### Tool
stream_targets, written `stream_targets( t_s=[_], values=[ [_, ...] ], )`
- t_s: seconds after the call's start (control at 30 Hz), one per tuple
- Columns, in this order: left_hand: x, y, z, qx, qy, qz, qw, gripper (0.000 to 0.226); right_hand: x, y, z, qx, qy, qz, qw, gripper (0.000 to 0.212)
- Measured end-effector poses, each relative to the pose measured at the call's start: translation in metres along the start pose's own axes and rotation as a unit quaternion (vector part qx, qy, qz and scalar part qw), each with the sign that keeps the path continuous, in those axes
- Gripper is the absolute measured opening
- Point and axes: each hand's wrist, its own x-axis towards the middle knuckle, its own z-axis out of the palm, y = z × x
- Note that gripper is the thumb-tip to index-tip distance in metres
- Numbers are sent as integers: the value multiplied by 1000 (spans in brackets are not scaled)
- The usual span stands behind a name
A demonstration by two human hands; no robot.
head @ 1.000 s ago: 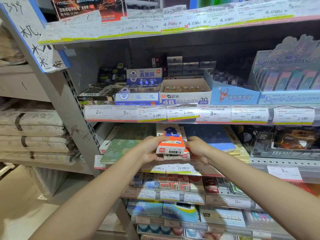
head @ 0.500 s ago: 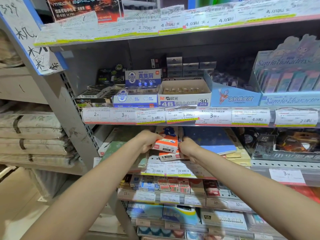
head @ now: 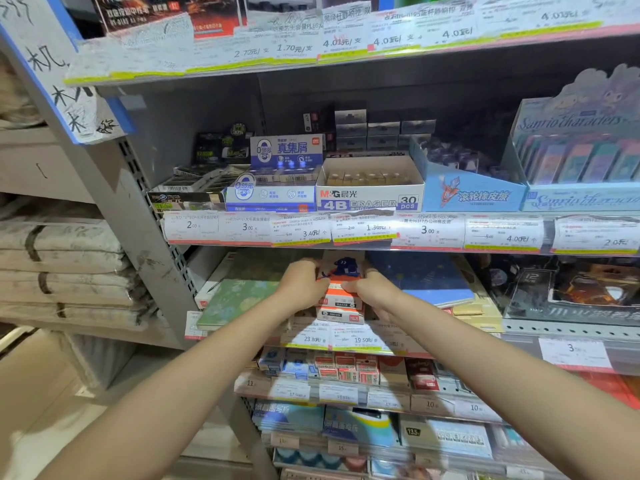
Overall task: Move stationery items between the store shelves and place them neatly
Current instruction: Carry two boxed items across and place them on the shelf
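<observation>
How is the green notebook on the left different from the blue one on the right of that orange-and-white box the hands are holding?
The green notebook has a pale, mottled cover; the blue notebook is dark and speckled with small dots. The green notebook lies left of the orange-and-white box, beside the left hand; the blue notebook lies right of it, past the right hand. Both lie sloped on the same shelf.

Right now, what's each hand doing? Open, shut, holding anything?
Left hand: grips the left side of the orange-and-white box on the shelf.
Right hand: grips the right side of the same box.
</observation>
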Motion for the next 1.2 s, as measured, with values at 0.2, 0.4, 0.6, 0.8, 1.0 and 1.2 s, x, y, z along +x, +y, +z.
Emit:
stream_targets(
  t_s=[0.2, 0.4, 0.6, 0.8, 1.0, 1.2],
  values=[
    [-59, -59, -22, 275, 45, 181, 943, 87, 0, 4, 0, 12, -2, -11, 1000, 39],
    [-68, -92, -20, 407, 83, 145, 898, 55, 4, 1, 7, 16, -7, -20, 1000, 35],
    [-68, -98, -27, 377, 170, 177, 893, 33, 2, -3, 12, 5, -13, -19, 1000, 23],
    [-64, -102, -51, 311, 210, 170, 911, 33, 3, -10, 23, -6, -28, -33, 999, 21],
    [-64, -110, -54, 293, 219, 183, 913, 33, 3, -20, 38, -49, -28, -34, 998, 30],
    [-64, -113, -54, 282, 231, 201, 909, 31, 0, -26, 51, -65, -27, -28, 997, 34]
  ],
)
